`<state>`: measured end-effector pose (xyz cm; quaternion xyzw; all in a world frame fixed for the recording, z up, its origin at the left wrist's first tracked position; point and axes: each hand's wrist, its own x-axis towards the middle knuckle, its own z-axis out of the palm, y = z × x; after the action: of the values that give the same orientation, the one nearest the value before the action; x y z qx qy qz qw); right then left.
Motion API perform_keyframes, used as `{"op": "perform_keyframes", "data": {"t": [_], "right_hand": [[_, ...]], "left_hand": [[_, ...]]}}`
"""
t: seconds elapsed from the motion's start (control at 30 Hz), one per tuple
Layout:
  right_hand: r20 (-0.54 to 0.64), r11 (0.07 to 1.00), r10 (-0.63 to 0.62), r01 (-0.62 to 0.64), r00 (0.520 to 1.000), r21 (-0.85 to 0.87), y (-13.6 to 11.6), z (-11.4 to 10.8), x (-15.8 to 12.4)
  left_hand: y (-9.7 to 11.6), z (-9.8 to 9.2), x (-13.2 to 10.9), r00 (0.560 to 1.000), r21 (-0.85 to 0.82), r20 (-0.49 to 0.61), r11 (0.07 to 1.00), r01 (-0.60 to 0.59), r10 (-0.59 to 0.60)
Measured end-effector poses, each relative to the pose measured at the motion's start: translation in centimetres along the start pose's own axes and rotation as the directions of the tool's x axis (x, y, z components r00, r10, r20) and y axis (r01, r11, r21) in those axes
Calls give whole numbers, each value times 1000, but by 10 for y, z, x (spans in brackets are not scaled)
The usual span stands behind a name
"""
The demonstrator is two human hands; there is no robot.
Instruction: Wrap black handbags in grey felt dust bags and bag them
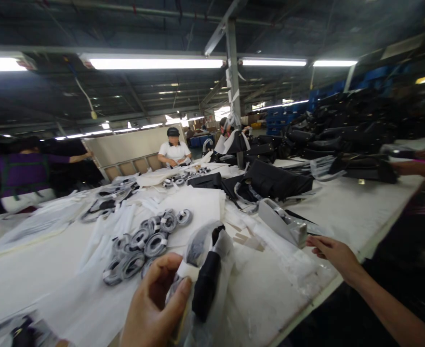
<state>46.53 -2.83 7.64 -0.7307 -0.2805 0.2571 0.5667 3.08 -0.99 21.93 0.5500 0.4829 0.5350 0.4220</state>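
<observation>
My left hand [158, 299] grips a coiled strap [196, 248] wrapped in clear plastic, its thumb pressed on a white paper band [188, 271] around the coil. A black padded section [207, 286] of the strap hangs on the right side. To the right, my right hand [330, 253] has its fingertips pinched together beside the end of a grey tape dispenser [279, 224]. Whatever lies between those fingertips, if anything, is too small to make out. Several rolled straps with white bands [154, 244] lie heaped on the table, left of the held one.
Black bags [277, 180] lie on the white table [263, 299] beyond the dispenser, with more piled at the right. White sheets [194, 202] and plastic film cover much of it. A co-worker [174, 149] is across the table; another person [24, 168] holds a board at left.
</observation>
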Motion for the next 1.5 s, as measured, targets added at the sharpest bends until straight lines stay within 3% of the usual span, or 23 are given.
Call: {"op": "perform_keyframes", "data": {"t": [0.07, 0.13, 0.2, 0.27, 0.3, 0.37, 0.5, 0.67, 0.73, 0.87, 1.07, 1.27, 1.4, 1.5], "right_hand": [[100, 997, -79, 76, 992, 31, -25, 23, -32], [274, 978, -206, 188, 939, 92, -59, 48, -77], [469, 946, -318, 241, 824, 219, -95, 73, -126], [637, 924, -377, 232, 672, 303, -128, 94, -168], [662, 912, -404, 227, 631, 341, -141, 104, -183], [672, 896, -438, 227, 597, 382, -160, 121, -203], [637, 893, -447, 279, 628, 353, -173, 143, -208], [701, 939, -336, 284, 629, 195, -172, 144, -200], [729, 959, -279, 211, 625, 187, -170, 144, -198], [713, 973, -227, 117, 664, 201, -157, 156, -189], [628, 970, -235, 222, 742, 101, -126, 168, -173], [451, 928, -310, 162, 837, 337, -127, 143, -210], [432, 911, -349, 192, 831, 365, -148, 140, -239], [461, 906, -369, 202, 807, 372, -154, 146, -241]], "left_hand": [[1, 2, -1, 1000, -34, 24, 999, -16, 17], [2, 5, -2, 998, -59, 46, 998, -37, 40], [1, 7, -3, 996, -59, 65, 997, -58, 62], [0, 8, -5, 992, -37, 88, 996, -84, 87], [-1, 8, -6, 989, -24, 101, 994, -103, 105], [-3, 9, -7, 983, 2, 119, 990, -143, 142], [-8, 4, -6, 966, 55, 158, 975, -213, 202], [-14, -2, -3, 949, 52, 193, 963, -265, 251], [-14, -2, -3, 948, -7, 222, 972, -234, 229], [-14, -1, -2, 945, -129, 284, 983, -132, 165], [-15, -4, 2, 946, -215, 317, 977, -1, 70], [-18, -5, 3, 961, -187, 267, 982, -29, 79], [-15, 2, -3, 961, -95, 247, 990, -102, 122], [-9, 9, -12, 969, -15, 206, 990, -138, 138]]}}
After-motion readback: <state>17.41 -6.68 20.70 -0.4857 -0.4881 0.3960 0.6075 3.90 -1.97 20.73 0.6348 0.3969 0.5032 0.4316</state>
